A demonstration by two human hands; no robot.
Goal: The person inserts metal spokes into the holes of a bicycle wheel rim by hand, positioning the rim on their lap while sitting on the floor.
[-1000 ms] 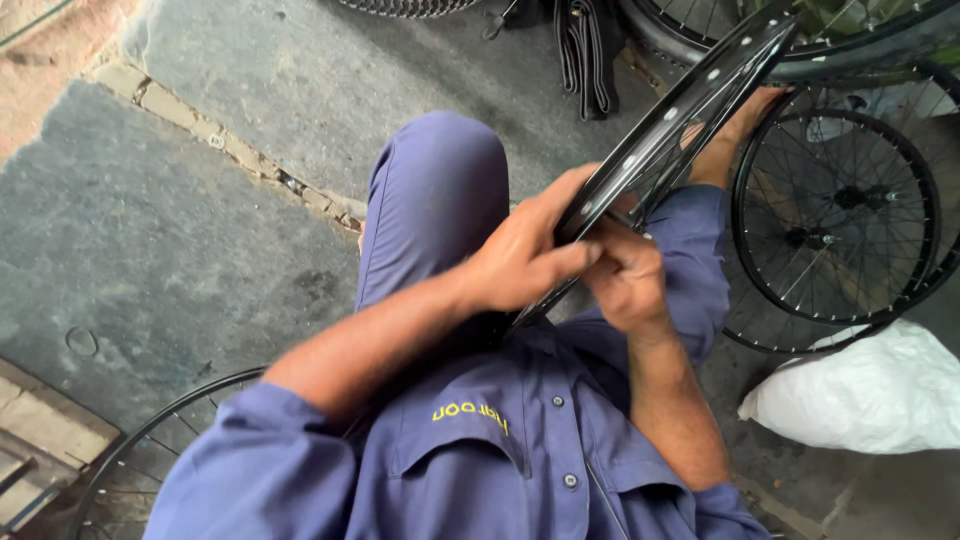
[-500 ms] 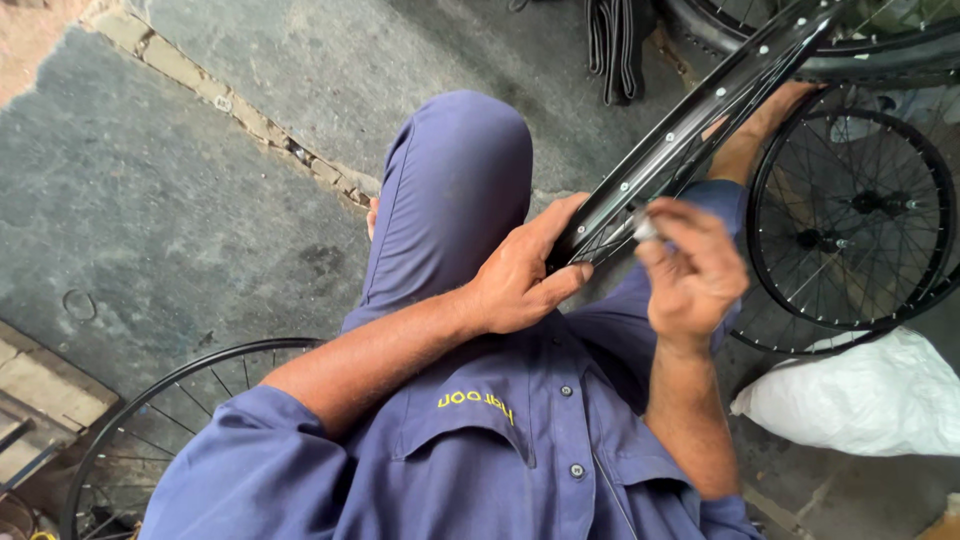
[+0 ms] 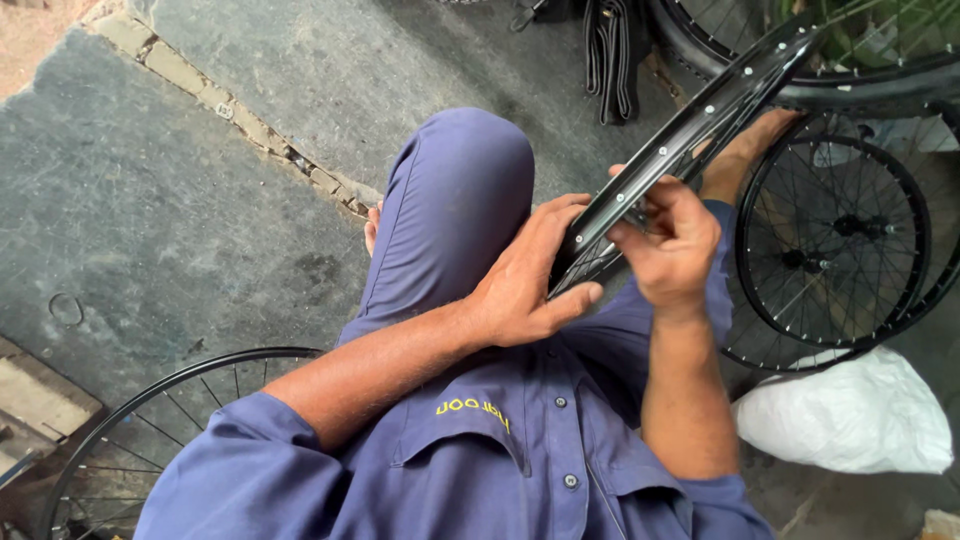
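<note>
Bare black wheel rim (image 3: 700, 125), glossy metal with a row of spoke holes, held slanted over the lap and cut off at the top edge. Left hand (image 3: 525, 280) curled around its lower end, thumb along the underside. Right hand (image 3: 675, 245) fingers pinched together at the rim's inner face, possibly on a small part; too hidden to tell. White plastic sack (image 3: 850, 415) on the floor, contents unseen. Spoked wheels (image 3: 835, 240) stand at right; another wheel (image 3: 130, 420) is partly cropped at lower left. Rough grey stone floor (image 3: 150, 220).
</note>
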